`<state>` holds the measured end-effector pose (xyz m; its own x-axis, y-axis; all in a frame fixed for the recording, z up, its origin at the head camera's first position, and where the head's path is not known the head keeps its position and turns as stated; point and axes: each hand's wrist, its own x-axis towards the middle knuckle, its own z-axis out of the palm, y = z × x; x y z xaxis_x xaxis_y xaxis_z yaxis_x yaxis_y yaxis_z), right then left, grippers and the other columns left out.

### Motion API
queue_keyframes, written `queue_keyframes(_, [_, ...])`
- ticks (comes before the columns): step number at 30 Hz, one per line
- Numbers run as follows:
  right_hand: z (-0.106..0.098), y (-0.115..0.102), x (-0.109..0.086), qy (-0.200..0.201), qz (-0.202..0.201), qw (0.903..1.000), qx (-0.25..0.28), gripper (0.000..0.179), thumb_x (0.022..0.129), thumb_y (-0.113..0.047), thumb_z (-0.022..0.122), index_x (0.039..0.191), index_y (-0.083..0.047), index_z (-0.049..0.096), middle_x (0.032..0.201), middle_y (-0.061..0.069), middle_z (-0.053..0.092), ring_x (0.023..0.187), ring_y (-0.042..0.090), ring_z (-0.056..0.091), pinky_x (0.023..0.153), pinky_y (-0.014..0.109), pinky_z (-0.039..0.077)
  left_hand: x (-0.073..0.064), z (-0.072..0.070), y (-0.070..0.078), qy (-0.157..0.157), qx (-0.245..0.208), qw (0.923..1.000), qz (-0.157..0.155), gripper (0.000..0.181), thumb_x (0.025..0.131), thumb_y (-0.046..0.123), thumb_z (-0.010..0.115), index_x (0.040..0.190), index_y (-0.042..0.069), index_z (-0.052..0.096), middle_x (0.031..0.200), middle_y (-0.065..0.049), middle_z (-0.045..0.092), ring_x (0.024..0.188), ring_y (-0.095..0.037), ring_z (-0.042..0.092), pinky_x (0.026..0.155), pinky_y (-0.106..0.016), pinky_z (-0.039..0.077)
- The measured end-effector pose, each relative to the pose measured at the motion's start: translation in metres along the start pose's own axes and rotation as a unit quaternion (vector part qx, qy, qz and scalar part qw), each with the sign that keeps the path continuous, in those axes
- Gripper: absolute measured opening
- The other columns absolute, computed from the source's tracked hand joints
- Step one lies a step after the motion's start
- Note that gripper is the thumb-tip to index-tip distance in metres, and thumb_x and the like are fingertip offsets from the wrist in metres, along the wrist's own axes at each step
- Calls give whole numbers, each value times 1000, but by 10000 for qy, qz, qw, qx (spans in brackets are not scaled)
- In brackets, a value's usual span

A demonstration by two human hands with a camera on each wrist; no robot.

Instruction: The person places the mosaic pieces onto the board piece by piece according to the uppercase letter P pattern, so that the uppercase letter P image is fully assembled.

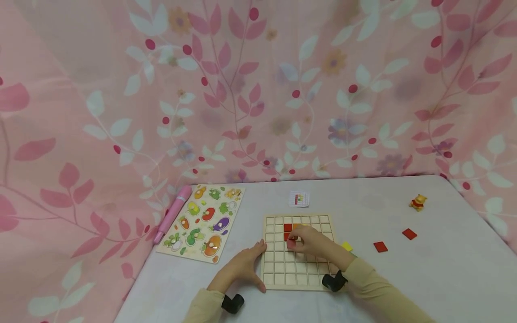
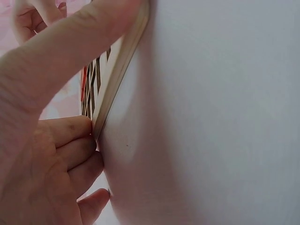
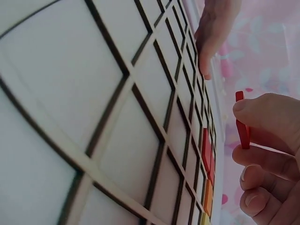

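A wooden grid board (image 1: 273,269) lies on the white table, with square cells. Between thumb and forefinger, my right hand (image 1: 312,242) pinches a red square tile (image 3: 243,129) over the upper middle of the board. In the right wrist view that tile is held on edge, apart from the grid. Two red tiles (image 1: 287,227) sit in cells beside the held one, with an orange tile (image 1: 296,226) to their right and yellow partly hidden by the hand. My left hand (image 1: 242,264) rests at the board's left edge, fingers and thumb extended along it.
Loose red tiles (image 1: 380,246) and a yellow tile (image 1: 346,246) lie right of the board. A small bear figure (image 1: 418,202) stands beyond them. Behind the board is a pattern card (image 1: 299,198). At left are a vegetable puzzle board (image 1: 202,224) and a pink pen-shaped object (image 1: 173,214).
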<state>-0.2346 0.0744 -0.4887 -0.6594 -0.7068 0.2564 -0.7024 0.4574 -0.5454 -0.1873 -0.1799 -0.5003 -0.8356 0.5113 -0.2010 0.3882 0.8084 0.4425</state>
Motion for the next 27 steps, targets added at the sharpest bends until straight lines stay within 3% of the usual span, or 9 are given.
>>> queue_keyframes(15, [9,-4,6,-167,334,9992,140,14,76,-10,69,89,-7,64,80,-5,59,67,11,48,60,22,43,1,2,-4,59,-63,9999,140,121,42,56,80,140,7,29,145,-8,21,129,-21,25,102,-40,25])
queue_keyframes(22, [13,2,7,-223,767,9967,152,13,74,-9,70,85,-6,64,79,-3,59,68,11,49,61,25,46,0,1,-2,55,-14,9999,106,121,42,55,81,140,7,29,145,-8,21,129,-20,24,102,-39,25])
queue_keyframes(27, [17,6,9,-244,830,9962,129,13,74,-8,71,84,-6,64,78,-4,59,69,12,49,62,26,46,0,2,-3,71,-88,9998,135,120,43,55,80,140,6,29,145,-8,21,129,-20,23,102,-40,24])
